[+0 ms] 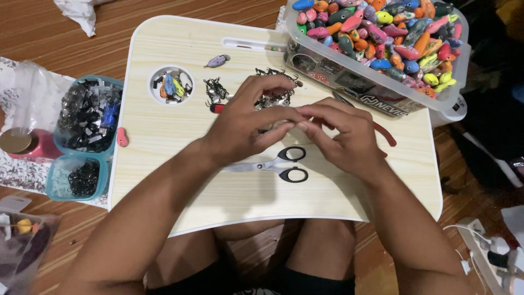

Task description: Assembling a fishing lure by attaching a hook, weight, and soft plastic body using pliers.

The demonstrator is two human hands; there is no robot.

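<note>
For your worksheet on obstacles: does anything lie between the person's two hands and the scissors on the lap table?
Nothing visible does. The scissors lie flat on the lap table, directly below the left hand and right hand, whose fingertips meet above them. The pile of small metal hooks sits on the far side.

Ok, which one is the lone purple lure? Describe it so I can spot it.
On the pale wooden lap table, look near the far edge, right of the round cup recess. The purple lure lies alone there, apart from the dark hook piles.

Stickered clear tub [436,101] top right; perhaps bags [24,87] left.
</note>
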